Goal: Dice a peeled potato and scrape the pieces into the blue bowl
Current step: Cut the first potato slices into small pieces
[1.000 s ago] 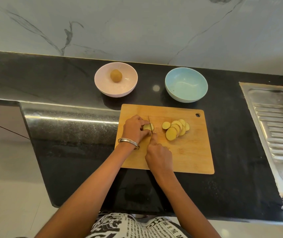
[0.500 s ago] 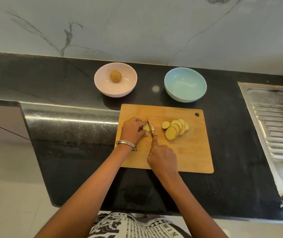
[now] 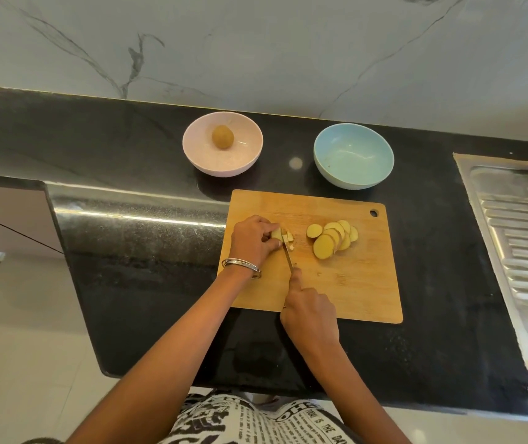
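On the wooden cutting board, my left hand pinches a small stack of potato slices at the board's left side. My right hand grips a knife, index finger along its spine; the blade's tip lies against the held slices, with small cut pieces beside it. A fan of several round potato slices lies in the middle of the board. The blue bowl stands behind the board, holding nothing.
A pink bowl with one whole potato sits behind the board to the left. A steel sink drainboard lies at the right. The black counter's front edge runs near my body; a step in the counter is at the left.
My right hand has drawn back toward me with the knife, pulling the blade through the held slices. Small cut pieces now show beside the blade. The left hand has kept its place.
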